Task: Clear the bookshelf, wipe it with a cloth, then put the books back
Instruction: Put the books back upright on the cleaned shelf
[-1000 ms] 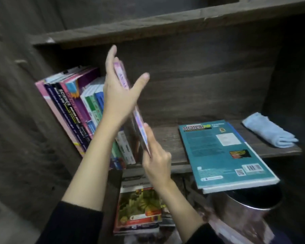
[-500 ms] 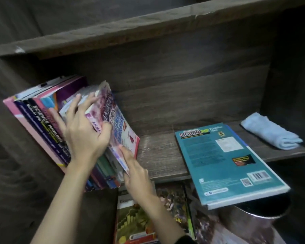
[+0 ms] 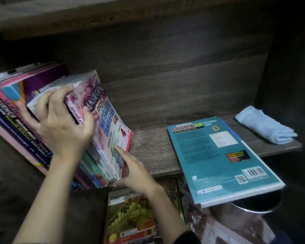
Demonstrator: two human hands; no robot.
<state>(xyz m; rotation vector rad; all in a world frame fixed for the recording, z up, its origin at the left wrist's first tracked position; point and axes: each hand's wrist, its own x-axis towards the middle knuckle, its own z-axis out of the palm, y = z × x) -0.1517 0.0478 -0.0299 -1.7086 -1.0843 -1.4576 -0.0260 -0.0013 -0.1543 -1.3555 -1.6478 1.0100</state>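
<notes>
While the left hand [image 3: 60,125] grips the top of the pink maths workbook [image 3: 111,131], fingers curled over its spine and thumb pressed on the front cover, the right hand [image 3: 136,173] lies nearly flat against the book's lower part. Its forefinger is straight on the cover, its thumb is by the bottom corner, and it holds nothing. The workbook leans left against a row of books [image 3: 12,120] that slant the same way at the left end of the wooden shelf [image 3: 153,152] (a spine reading SCIENCE shows among them), and its lower end is near the shelf's front edge. Further right a teal Strategi PdP book [image 3: 217,159] lies flat, back cover up, jutting well over the front edge above a shiny metal bin [image 3: 245,215]. At the far right end of the shelf rests a folded light blue cloth [image 3: 264,127], apart from the teal book. Below the shelf, under the right wrist, lies an Ekonomi textbook [image 3: 128,221] with a green and yellow cover.
</notes>
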